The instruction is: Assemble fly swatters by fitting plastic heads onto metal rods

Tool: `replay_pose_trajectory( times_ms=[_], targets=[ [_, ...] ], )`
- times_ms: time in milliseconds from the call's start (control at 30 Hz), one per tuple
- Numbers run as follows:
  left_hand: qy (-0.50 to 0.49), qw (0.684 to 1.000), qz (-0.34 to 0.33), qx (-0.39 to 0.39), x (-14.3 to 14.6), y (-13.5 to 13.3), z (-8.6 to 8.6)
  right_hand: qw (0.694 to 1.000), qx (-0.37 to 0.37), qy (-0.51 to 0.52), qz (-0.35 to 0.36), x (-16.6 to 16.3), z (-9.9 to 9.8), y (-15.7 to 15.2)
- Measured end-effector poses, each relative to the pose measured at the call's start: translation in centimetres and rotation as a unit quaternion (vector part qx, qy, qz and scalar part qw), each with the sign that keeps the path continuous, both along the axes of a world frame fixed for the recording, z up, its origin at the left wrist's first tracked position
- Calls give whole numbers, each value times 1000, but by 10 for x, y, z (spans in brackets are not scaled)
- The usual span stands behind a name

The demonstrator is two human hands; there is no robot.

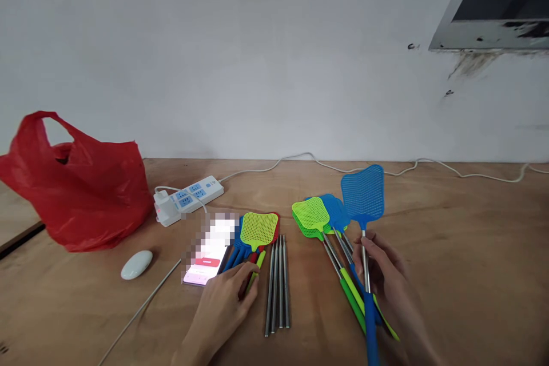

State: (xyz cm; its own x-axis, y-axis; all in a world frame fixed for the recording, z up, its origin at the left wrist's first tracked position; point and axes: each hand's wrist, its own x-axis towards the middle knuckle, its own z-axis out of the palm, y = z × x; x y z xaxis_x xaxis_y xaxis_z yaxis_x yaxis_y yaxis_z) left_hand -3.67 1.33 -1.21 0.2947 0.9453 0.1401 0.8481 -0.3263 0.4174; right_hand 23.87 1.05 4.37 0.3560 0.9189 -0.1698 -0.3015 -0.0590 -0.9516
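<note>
My right hand (388, 274) is closed on a blue fly swatter (363, 194), gripping its metal rod, with the mesh head up and the blue handle toward me. Beneath and left of it lies a pile of assembled swatters, among them a green fly swatter (311, 214) and another blue one (337, 211). My left hand (229, 300) rests on a second pile, its fingers curled round the short handle of a yellow-green swatter head (259, 229). Red and blue pieces show under that head. Several loose metal rods (281, 286) lie side by side between the piles.
A lit phone (210, 254), partly blurred out, lies left of the left pile. Behind it is a white power strip (210, 186) with a plugged-in charger and cables. A red plastic bag (94, 189) and a white oval object (136, 265) stand further left. A wall closes off the wooden table's back.
</note>
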Motion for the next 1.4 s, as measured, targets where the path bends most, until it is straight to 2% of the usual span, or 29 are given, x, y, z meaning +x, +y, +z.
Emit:
replay_pose_trajectory(
  times_ms=[133, 267, 467, 600, 733, 867, 967, 1100, 1300, 1400],
  targets=[
    [36, 999, 11, -28, 1, 2, -1, 999, 41, 28, -21, 3, -2, -1],
    [54, 997, 24, -41, 3, 3, -1, 998, 36, 56, 2, 5, -3, 0],
    [64, 996, 26, -56, 0, 3, 2, 998, 30, 59, -12, 4, -5, 2],
    [15, 998, 22, -49, 4, 0, 6, 996, 54, 67, -13, 5, -9, 5],
    [-99, 995, -11, -32, 14, -7, 16, 992, 89, 82, 34, 2, -8, 6],
    [-172, 982, -48, -54, 23, -17, 28, 990, 95, 80, 64, -7, -7, 5],
    [-181, 978, -67, -74, 30, -23, 33, 989, 91, 83, 76, -16, -11, 3],
    [-167, 980, -79, -77, 38, -27, 31, 986, 79, 96, 111, -27, -19, -1],
    [-170, 979, -95, -65, 40, -32, 24, 992, 74, 72, 73, -37, -27, -8],
    [-169, 979, -97, -66, 40, -33, 23, 992, 62, 63, 92, -43, -26, -11]
  ],
)
